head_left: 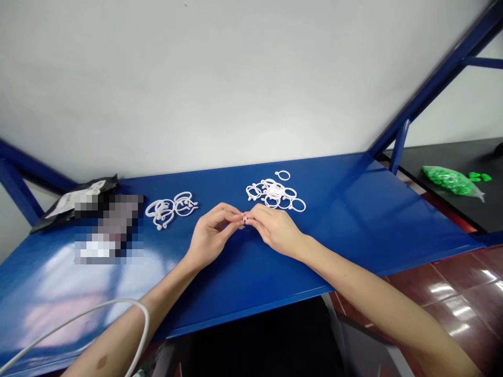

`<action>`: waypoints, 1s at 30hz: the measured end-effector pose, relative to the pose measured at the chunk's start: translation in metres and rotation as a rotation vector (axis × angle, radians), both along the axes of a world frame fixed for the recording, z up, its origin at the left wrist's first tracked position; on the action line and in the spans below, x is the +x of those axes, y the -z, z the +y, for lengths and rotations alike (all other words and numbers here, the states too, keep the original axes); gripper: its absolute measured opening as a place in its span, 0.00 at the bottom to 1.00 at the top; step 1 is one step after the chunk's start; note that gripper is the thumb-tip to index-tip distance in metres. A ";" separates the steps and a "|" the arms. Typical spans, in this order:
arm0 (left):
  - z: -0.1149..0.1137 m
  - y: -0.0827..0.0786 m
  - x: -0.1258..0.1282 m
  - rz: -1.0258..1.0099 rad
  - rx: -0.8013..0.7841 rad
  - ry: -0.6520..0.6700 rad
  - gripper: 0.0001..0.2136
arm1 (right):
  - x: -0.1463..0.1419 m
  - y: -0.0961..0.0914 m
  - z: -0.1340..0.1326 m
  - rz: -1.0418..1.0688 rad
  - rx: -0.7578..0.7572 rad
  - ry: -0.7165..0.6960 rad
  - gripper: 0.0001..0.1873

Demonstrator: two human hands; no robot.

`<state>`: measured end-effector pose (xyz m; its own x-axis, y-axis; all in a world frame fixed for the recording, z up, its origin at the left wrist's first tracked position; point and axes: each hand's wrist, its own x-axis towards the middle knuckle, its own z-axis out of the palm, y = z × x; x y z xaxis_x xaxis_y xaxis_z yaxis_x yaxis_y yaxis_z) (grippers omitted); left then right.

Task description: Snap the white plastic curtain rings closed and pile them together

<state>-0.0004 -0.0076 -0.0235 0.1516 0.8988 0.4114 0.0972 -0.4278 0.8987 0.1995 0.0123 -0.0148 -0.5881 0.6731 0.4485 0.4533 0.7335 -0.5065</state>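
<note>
Above the middle of the blue table, my left hand (pixel 214 233) and my right hand (pixel 277 228) meet at the fingertips, both closed in a pinch. Between them shows a small white piece (pixel 245 218), mostly hidden by the fingers; it looks like part of a white plastic ring. Just beyond my right hand lies a loose pile of white plastic rings (pixel 276 192) with small knobs or eyelets. One single ring (pixel 283 176) sits apart behind that pile. To the left of my left hand is another group of white rings (pixel 172 208), several of them with visible gaps.
On the table's (pixel 251 277) left lie a black plastic package (pixel 74 201) and a partly pixelated dark flat object (pixel 118 222). A white cable (pixel 98 305) crosses my left forearm. Blue frame bars (pixel 424 84) rise at the sides. A bag of green pieces (pixel 451 180) rests on a black surface at right.
</note>
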 end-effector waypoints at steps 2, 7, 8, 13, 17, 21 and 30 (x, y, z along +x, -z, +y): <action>-0.001 0.000 0.000 0.030 0.044 0.000 0.04 | 0.001 -0.001 -0.001 0.003 0.018 -0.010 0.14; 0.003 -0.003 -0.005 0.292 0.176 -0.064 0.05 | -0.002 0.001 0.000 -0.053 -0.018 0.020 0.11; 0.006 -0.004 -0.008 0.376 0.219 -0.081 0.05 | -0.003 0.002 0.002 -0.063 -0.029 0.038 0.11; 0.023 -0.009 -0.041 0.943 0.364 -0.440 0.13 | 0.000 -0.002 0.017 -0.072 0.056 0.208 0.07; 0.029 -0.011 -0.062 1.368 0.119 -0.588 0.18 | 0.023 -0.009 0.036 -0.106 0.085 0.520 0.08; 0.028 -0.013 -0.062 1.524 -0.039 -0.499 0.17 | 0.042 -0.008 0.050 -0.186 0.017 0.679 0.09; 0.027 -0.016 -0.061 1.501 -0.028 -0.556 0.18 | 0.039 0.000 0.052 -0.268 0.065 0.679 0.12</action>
<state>-0.0617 0.0193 -0.0073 0.0510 0.9821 0.1815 0.9894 -0.0249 -0.1431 0.2382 0.0644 -0.0145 -0.1457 0.9052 0.3991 0.9208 0.2716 -0.2798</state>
